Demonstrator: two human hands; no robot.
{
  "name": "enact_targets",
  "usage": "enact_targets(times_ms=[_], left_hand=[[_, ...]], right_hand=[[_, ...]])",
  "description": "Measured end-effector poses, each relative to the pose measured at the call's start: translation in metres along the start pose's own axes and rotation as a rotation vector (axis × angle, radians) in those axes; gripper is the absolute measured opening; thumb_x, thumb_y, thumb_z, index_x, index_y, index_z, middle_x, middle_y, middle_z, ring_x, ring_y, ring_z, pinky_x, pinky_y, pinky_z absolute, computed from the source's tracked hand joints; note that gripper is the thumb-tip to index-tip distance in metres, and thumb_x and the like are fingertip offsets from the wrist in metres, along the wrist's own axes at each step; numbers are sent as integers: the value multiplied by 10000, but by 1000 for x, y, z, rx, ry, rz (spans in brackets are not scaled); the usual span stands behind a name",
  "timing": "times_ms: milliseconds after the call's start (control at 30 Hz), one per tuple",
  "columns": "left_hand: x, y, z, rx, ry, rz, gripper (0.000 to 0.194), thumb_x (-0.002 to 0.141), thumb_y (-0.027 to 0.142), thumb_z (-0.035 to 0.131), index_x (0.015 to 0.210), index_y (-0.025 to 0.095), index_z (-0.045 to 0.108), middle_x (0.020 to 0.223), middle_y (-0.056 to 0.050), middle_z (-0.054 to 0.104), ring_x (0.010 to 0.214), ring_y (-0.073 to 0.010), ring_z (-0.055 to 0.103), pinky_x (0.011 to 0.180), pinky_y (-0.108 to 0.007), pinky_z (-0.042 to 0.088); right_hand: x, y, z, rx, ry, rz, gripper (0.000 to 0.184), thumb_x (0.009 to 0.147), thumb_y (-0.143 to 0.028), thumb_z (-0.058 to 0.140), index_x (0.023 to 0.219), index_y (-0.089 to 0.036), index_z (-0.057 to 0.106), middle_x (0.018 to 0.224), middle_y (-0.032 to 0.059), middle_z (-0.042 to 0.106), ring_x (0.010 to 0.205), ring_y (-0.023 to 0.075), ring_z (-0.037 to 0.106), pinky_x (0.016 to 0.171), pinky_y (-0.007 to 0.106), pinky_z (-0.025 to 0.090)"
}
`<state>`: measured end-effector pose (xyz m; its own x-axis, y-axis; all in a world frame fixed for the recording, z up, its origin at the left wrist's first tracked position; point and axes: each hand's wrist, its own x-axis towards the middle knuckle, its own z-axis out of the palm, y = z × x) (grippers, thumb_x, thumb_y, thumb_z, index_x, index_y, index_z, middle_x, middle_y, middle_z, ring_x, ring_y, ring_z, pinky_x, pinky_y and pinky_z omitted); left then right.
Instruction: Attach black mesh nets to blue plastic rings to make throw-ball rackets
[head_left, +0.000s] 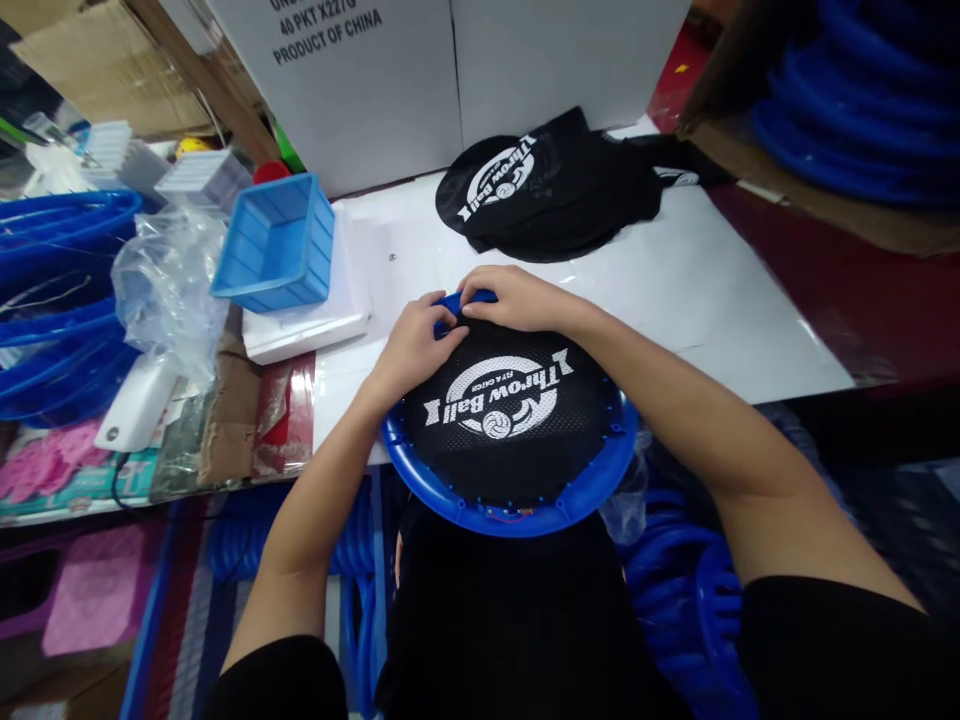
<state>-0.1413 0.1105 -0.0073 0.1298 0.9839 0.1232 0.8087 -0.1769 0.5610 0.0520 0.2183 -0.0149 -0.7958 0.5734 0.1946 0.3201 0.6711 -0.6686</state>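
Note:
A blue plastic ring frame lies in front of me at the table's near edge, with a black mesh net printed "Throw Ball" stretched over it. My left hand pinches the net's far edge against the blue rim, fingers closed. My right hand presses over the same far edge, fingers curled down on the net and rim. Both hands meet at the ring's far side.
A pile of black printed nets lies farther back on the white sheet. A blue tray sits on a white box at left, beside crumpled plastic. Blue rings are stacked at far left, upper right and below me. White cartons stand behind.

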Motion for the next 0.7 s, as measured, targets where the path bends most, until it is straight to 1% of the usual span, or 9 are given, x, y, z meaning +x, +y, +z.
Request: enact_targets(times_ms=[67, 133, 200, 300, 367, 467, 533, 600, 700], left_hand=[[1, -3, -2, -56, 12, -3, 60, 942, 243, 746, 915, 222, 697, 1455, -119, 696, 1414, -320, 622, 1249, -533, 461], [2, -5, -3, -95, 35, 4, 58, 937, 234, 751, 923, 226, 695, 1437, -116, 708, 1411, -314, 628, 1247, -527, 464], [3, -6, -4, -117, 64, 17, 69, 929, 221, 756, 911, 225, 689, 1409, -111, 724, 1383, -308, 647, 1233, -520, 474], [3, -6, -4, -143, 111, 46, 81, 922, 199, 753, 897, 223, 680, 1378, -98, 739, 1319, -280, 678, 1194, -487, 496], [4, -6, -4, -165, 137, 64, 89, 923, 192, 746, 895, 225, 668, 1302, -80, 766, 1241, -255, 703, 1143, -450, 522], [5, -5, -5, -170, 141, 33, 90, 933, 206, 731, 893, 234, 655, 1033, -40, 790, 1000, -220, 725, 979, -395, 567], [6, -5, -5, -159, 141, 6, 94, 937, 212, 721, 881, 237, 649, 915, -15, 765, 879, -201, 697, 888, -372, 562], [7, -4, -6, -163, 151, 7, 105, 934, 204, 712, 865, 235, 639, 905, -4, 760, 863, -192, 681, 869, -357, 551], [11, -3, -7, -179, 150, 19, 109, 930, 193, 702, 856, 231, 631, 927, -2, 766, 899, -192, 683, 894, -350, 548]], right_hand=[[-1, 2, -1, 37, 18, 41, 120, 919, -244, 680, 964, -203, 784, 1147, 116, 802, 1122, 313, 723, 1062, 487, 534], [-1, 3, -1, 80, 29, 85, 80, 896, -225, 709, 935, -211, 778, 1147, 106, 811, 1122, 317, 729, 1070, 497, 535], [0, 3, -1, 128, 42, 125, 50, 871, -197, 730, 896, -220, 768, 1130, 95, 818, 1104, 318, 737, 1071, 504, 538], [2, 4, 1, 190, 67, 157, 53, 862, -176, 734, 856, -225, 753, 1110, 91, 822, 1086, 313, 741, 1064, 505, 543], [2, 4, 2, 212, 87, 161, 49, 870, -183, 728, 856, -226, 749, 1114, 94, 820, 1089, 307, 735, 1056, 499, 545], [2, 6, 2, 215, 113, 162, 31, 877, -207, 723, 878, -220, 751, 1100, 92, 814, 1072, 298, 721, 1028, 485, 550], [2, 6, 2, 205, 127, 161, 39, 880, -225, 721, 896, -212, 754, 1069, 87, 808, 1046, 293, 712, 1008, 478, 551], [2, 6, 1, 201, 145, 162, 63, 893, -243, 713, 915, -206, 759, 1048, 84, 804, 1022, 289, 705, 992, 474, 552], [1, 5, 0, 204, 164, 167, 82, 910, -238, 705, 937, -197, 770, 1051, 89, 803, 1013, 284, 708, 972, 468, 552]])
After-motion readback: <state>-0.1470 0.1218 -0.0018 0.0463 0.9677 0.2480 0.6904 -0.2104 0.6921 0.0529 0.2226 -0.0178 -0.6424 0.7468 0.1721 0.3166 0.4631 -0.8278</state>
